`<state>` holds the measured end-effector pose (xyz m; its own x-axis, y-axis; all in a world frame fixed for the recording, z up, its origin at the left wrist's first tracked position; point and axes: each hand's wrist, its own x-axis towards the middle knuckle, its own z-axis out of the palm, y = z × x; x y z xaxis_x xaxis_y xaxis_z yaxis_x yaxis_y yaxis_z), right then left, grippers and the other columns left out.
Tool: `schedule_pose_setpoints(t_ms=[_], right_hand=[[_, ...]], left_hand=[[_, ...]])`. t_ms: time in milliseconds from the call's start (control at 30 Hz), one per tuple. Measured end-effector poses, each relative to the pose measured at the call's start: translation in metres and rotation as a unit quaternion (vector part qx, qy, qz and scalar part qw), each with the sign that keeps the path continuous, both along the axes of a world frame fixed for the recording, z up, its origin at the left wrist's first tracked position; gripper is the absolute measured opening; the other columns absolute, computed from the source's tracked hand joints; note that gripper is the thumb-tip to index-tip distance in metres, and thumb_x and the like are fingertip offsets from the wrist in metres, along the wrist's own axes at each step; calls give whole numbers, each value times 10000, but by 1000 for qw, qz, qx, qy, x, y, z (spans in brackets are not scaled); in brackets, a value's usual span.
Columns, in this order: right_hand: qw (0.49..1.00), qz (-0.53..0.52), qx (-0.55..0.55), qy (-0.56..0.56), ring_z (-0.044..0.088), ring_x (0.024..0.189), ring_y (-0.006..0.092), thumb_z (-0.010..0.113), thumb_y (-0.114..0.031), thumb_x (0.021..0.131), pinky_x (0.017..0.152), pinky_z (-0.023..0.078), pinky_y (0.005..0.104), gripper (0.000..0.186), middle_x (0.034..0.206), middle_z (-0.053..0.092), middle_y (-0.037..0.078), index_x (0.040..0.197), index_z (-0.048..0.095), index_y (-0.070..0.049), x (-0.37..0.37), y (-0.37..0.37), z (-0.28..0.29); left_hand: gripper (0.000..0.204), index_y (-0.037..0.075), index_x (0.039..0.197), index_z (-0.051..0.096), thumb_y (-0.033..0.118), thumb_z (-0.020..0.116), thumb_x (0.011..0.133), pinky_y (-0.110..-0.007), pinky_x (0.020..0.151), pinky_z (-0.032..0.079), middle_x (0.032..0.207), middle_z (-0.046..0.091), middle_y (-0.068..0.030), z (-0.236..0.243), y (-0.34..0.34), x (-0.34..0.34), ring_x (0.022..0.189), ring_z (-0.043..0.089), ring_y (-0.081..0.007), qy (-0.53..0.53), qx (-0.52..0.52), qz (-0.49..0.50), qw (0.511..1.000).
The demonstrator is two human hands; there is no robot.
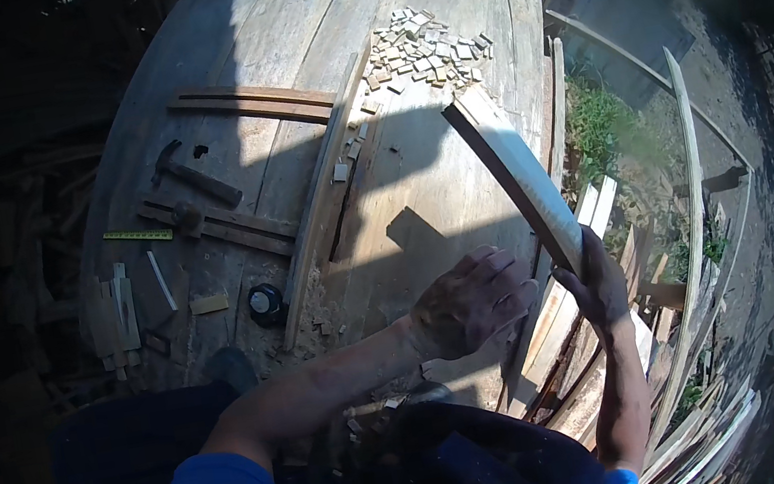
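Observation:
My right hand (599, 287) grips the lower end of a wooden board (531, 181), pale on its upper face and dark along one edge. The board is raised and tilted, its far end reaching toward a heap of small cut wood pieces (423, 52) on the workbench. To its left, my left hand (475, 301) hovers over the bench with curled fingers, apart from the board. Whatever it may hold is hidden under the knuckles. A long wooden batten (323, 186) lies across the bench, with a few small wood pieces beside it.
Left on the workbench (290, 14) lie a hammer (203, 178), dark wooden strips (259, 106), a yellow measuring strip (138, 237), a round black tool (265, 300) and thin slats (119, 310). Long planks (561, 316) lean along the right side, beside grass (596, 123).

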<state>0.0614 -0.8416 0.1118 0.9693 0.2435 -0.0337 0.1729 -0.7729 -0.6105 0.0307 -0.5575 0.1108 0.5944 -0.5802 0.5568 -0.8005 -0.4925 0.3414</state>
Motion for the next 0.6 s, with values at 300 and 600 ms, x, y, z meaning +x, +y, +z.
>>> schedule_pose_setpoints(t_ms=[300,600], right_hand=[[956,208,-206,-34,597,1232,354,723,-219,880,967,515,481,563,1140,622,142,1407,561,-104,-32,51,-114],[969,57,-203,-129,535,1279,321,873,-387,732,1143,347,531,797,1274,575,138,1424,579,-120,-37,-10,-131]], left_hand=[[842,58,1383,528,655,718,821,-497,1180,301,1296,547,-65,-137,52,0,1311,486,-248,159,298,91,937],[731,117,1238,563,640,772,772,-425,1005,426,1160,561,-52,-167,76,38,1145,549,-232,136,265,101,949]])
